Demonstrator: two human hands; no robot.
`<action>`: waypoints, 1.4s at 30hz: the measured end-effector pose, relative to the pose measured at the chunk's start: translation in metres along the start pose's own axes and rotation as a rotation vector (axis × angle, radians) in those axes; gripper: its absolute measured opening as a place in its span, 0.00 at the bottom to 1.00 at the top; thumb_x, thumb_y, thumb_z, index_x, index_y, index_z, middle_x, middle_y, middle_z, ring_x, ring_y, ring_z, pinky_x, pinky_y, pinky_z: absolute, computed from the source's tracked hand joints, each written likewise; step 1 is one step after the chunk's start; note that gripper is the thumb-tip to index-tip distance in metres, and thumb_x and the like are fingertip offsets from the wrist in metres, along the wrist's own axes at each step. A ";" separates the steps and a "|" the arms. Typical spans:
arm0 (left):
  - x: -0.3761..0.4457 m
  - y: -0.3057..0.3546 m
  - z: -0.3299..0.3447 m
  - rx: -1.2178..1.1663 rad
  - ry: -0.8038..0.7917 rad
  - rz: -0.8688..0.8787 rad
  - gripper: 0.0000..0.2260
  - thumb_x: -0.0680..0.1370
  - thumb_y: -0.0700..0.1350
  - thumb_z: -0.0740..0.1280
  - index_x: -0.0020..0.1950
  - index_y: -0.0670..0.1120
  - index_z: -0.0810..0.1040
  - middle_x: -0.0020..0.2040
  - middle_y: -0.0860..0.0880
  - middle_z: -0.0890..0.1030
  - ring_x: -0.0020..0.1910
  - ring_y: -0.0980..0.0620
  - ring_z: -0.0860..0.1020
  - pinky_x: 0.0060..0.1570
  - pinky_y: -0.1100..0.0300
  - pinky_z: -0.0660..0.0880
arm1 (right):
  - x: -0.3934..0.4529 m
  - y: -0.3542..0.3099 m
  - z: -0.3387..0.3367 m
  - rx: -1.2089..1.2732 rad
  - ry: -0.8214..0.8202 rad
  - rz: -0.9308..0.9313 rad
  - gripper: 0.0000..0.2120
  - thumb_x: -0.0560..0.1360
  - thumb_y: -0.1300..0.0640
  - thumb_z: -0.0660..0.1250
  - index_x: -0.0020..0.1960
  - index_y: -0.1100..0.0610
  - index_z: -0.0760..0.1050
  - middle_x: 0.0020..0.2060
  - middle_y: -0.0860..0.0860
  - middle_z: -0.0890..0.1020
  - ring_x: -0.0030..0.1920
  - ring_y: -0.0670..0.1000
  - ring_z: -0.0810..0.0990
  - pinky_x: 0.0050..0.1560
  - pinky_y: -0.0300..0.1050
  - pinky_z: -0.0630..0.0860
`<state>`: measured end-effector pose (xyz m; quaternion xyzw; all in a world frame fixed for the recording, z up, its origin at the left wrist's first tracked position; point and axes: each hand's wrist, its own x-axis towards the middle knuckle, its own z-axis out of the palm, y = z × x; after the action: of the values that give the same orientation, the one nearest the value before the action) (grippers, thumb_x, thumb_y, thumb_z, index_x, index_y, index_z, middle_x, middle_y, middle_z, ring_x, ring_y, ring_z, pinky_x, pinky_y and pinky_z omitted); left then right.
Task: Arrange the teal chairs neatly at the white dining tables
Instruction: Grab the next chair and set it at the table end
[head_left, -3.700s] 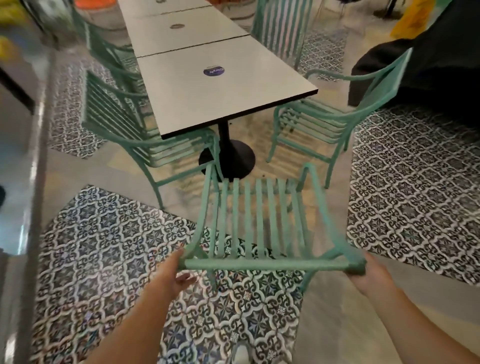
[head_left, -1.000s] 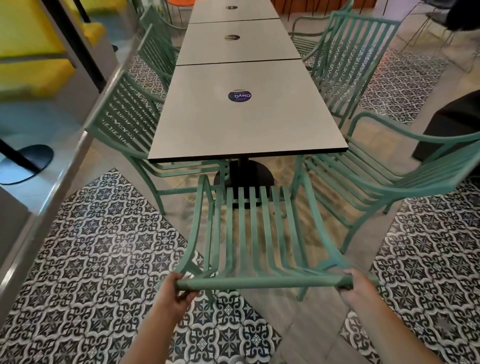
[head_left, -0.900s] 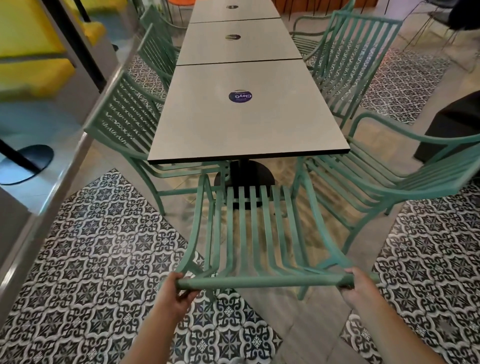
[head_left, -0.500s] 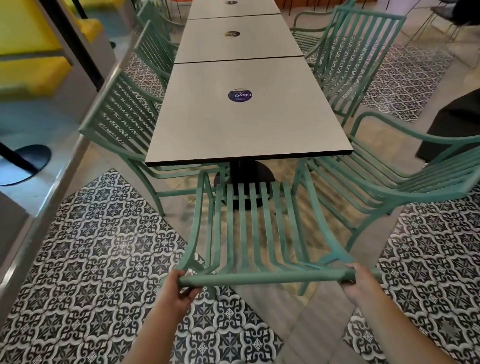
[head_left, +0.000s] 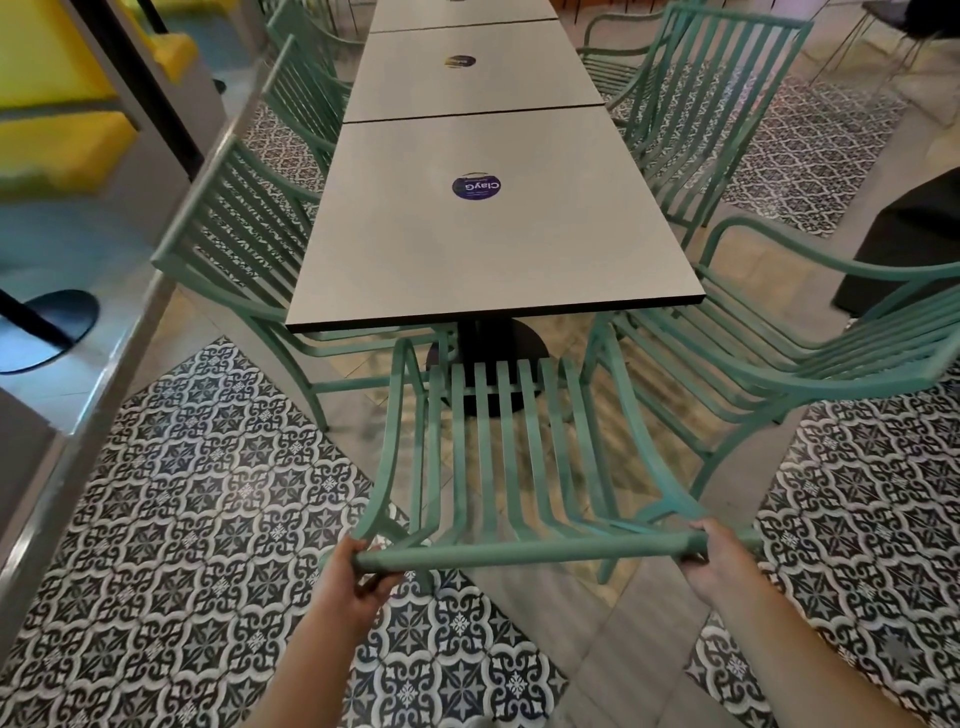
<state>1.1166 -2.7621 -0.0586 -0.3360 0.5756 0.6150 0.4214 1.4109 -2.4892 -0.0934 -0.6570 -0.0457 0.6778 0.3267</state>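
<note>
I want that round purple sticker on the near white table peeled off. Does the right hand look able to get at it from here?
Probably not right away: the right hand grips the top rail of the teal slatted chair, which stands between the person and the near white table. The round purple sticker itself lies uncovered.

Both hands on teal chair (head_left: 498, 441)

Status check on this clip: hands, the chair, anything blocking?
Left hand and right hand both gripping top rail of held chair. Chair faces end of white table, not tucked under. Angled chair crowds its right side.
</note>
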 end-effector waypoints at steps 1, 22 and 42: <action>-0.001 0.000 0.001 0.000 0.001 0.001 0.12 0.80 0.45 0.62 0.60 0.40 0.72 0.62 0.35 0.73 0.47 0.41 0.77 0.43 0.50 0.80 | 0.001 0.000 0.000 0.004 -0.005 -0.001 0.14 0.75 0.66 0.61 0.60 0.59 0.66 0.44 0.57 0.73 0.42 0.54 0.75 0.36 0.48 0.74; 0.001 0.001 -0.001 0.026 0.012 0.027 0.09 0.79 0.42 0.62 0.57 0.38 0.72 0.55 0.36 0.74 0.46 0.40 0.77 0.51 0.49 0.77 | 0.007 0.007 -0.003 0.059 -0.010 -0.032 0.23 0.74 0.65 0.63 0.69 0.62 0.68 0.56 0.59 0.76 0.44 0.54 0.78 0.27 0.42 0.78; -0.008 -0.009 -0.013 0.001 0.006 0.030 0.08 0.80 0.42 0.60 0.55 0.38 0.73 0.58 0.36 0.74 0.49 0.40 0.76 0.50 0.47 0.78 | -0.013 0.011 -0.013 0.049 -0.044 -0.007 0.12 0.75 0.66 0.62 0.58 0.59 0.70 0.41 0.55 0.75 0.40 0.52 0.76 0.23 0.37 0.75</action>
<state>1.1275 -2.7758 -0.0571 -0.3289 0.5821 0.6200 0.4106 1.4176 -2.5092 -0.0897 -0.6335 -0.0388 0.6920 0.3440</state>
